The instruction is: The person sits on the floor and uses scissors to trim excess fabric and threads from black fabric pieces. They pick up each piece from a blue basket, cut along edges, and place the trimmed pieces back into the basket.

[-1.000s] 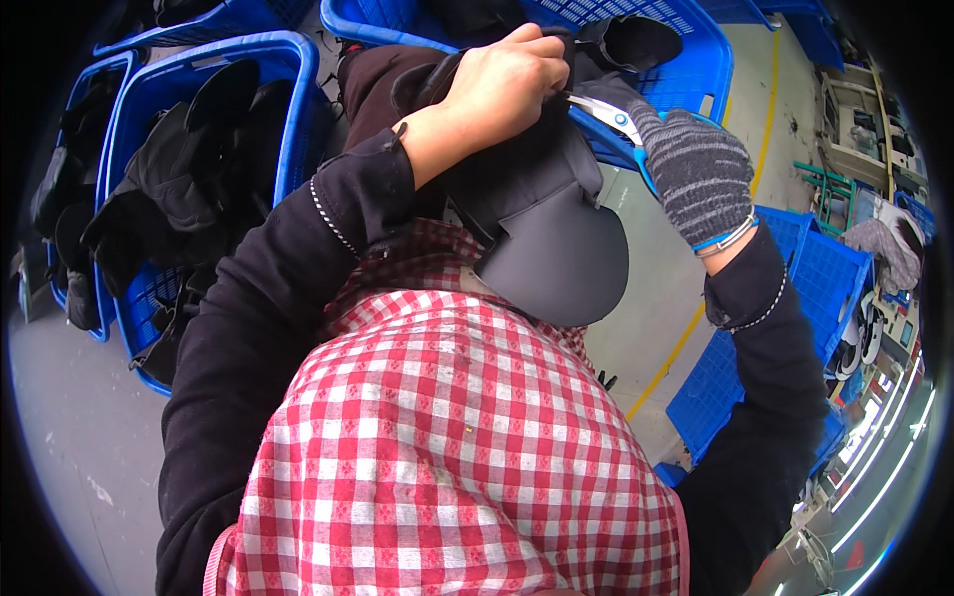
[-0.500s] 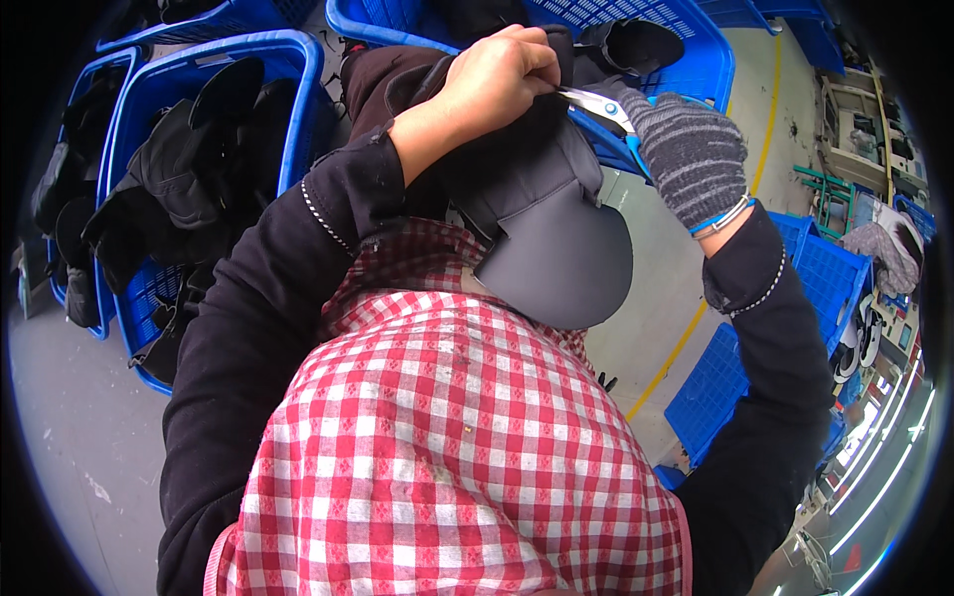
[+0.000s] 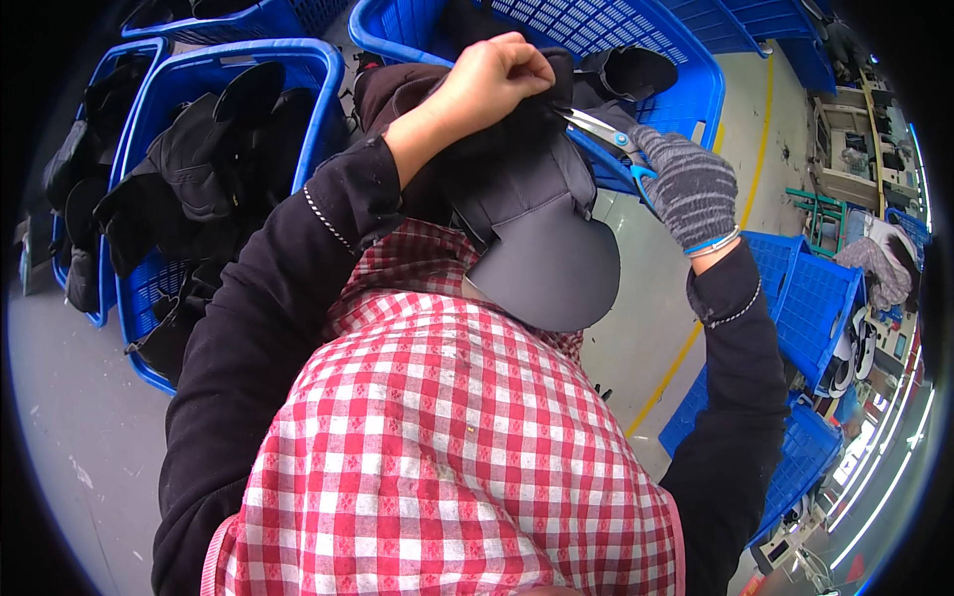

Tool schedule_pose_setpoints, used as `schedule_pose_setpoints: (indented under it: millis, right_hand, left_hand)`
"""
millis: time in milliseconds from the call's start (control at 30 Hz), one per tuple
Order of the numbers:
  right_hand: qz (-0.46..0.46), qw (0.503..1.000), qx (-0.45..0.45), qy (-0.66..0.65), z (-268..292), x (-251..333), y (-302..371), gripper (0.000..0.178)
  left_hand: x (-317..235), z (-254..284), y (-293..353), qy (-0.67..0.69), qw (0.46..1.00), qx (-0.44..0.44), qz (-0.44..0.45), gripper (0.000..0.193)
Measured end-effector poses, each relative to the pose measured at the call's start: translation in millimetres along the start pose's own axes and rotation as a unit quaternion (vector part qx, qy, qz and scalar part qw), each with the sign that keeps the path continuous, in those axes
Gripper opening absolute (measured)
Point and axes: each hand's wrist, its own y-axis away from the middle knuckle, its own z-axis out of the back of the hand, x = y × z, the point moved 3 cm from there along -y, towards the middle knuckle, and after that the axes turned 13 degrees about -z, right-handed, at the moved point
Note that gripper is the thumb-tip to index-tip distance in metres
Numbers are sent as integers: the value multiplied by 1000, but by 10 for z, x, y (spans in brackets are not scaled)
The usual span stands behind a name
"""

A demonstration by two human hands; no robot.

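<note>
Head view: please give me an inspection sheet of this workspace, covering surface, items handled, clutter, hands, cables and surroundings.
Surface: gray floor with a yellow line; no tabletop seen.
Items handled: black piece with a rounded flap; scissors, tips by its far end.
Clutter: dark pieces piled in a blue basket.
Hands: left hand bare, fingertips pinched at the black piece's far end; right hand gloved, holding the scissors.
Cables: nothing certain; far-right details too small to tell.
Surroundings: blue crates at right.
</note>
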Motion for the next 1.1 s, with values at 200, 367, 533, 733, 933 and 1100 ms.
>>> schedule_pose_setpoints:
  millis: [200, 367, 533, 733, 933, 1100]
  right_hand:
    - [2, 996, -50, 68, 46, 171, 12, 28]
    - [0, 995, -36, 97, 99, 255, -72, 24]
    - [17, 991, -56, 117, 122, 289, -115, 22]
    - [18, 991, -36, 125, 121, 312, -176, 17]
    - [45, 994, -16, 103, 117, 309, -187, 18]
    - [44, 997, 11, -65, -29, 51, -153, 36]
  left_hand:
    - [-70, -167, 29, -147, 984, 70, -75, 20]
    - [-25, -222, 20, -187, 977, 78, -69, 14]
    - [9, -215, 5, -171, 983, 61, -20, 8]
    - [43, -170, 19, -82, 995, 54, -12, 8]
    - [-7, -136, -31, -47, 997, 60, 16, 7]
    - [-322, 465, -76, 169, 983, -64, 11, 27]
